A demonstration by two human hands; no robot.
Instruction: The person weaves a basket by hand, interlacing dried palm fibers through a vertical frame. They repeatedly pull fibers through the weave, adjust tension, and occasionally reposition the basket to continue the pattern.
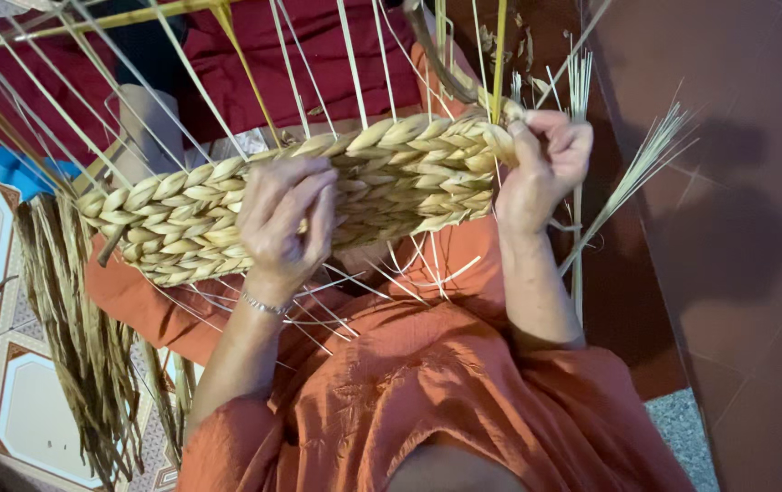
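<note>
Two hands (286, 223) (541, 169) on one woven band (391, 173)

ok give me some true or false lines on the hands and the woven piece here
1. The left hand rests on the woven straw band. True.
2. The right hand grips the band's end. True.
3. The right hand holds scissors. False: it holds only straw.
4. A bracelet sits on the left wrist. True.
5. The band is bright blue plastic. False: it is pale tan braided fibre.
6. The loose dried fibres lie on the right. False: they hang on the left.
</note>
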